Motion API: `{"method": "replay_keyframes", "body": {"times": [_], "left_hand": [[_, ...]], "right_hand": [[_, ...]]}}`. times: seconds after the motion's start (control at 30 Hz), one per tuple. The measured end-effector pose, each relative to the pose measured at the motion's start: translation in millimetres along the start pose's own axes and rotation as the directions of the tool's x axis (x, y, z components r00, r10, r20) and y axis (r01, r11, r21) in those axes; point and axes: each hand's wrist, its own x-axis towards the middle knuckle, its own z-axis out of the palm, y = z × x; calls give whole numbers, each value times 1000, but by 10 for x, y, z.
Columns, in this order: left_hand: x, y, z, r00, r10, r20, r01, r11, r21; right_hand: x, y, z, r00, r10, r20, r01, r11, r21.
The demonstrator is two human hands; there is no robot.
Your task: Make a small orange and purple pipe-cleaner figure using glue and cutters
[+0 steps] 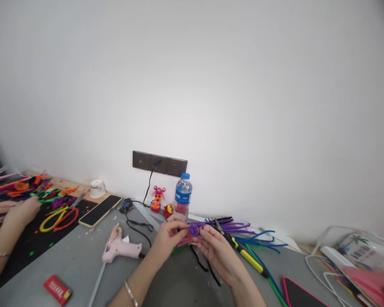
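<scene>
A small purple pipe-cleaner coil (194,230) sits between my two hands above the grey table. My left hand (168,237) pinches it from the left, with a bracelet on that wrist. On the right, the fingers of my right hand (218,251) are curled against the coil. Loose purple pipe cleaners (230,225) trail away to the right of the coil. Yellow-handled scissors (240,251) lie just beyond my right hand.
A pink glue gun (120,248) with a black cord lies left of my hands. A water bottle (183,196), small pipe-cleaner figures (158,198), a phone (100,210) and a red box (57,290) are nearby. Another person's hands (19,212) work at far left among coloured pipe cleaners.
</scene>
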Motion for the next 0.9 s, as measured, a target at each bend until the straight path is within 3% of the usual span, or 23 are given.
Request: {"method": "replay_keyframes", "body": {"times": [0.23,0.4,0.7,0.9], "left_hand": [[-17,104,-4,999,5,39,-8,997,82],[-21,107,9,992,-124,31,125,992,-18],[8,24,-26,982,-177,63,185,969,-161],[10,25,-46,988,-115,103,130,980,-153]], "right_hand": [[10,15,25,995,-87,-42,85,996,-29],[9,3,67,986,-161,-52,156,983,-95],[72,92,0,970,-239,55,245,945,-218],[69,57,2,960,-273,56,278,920,-275]]}}
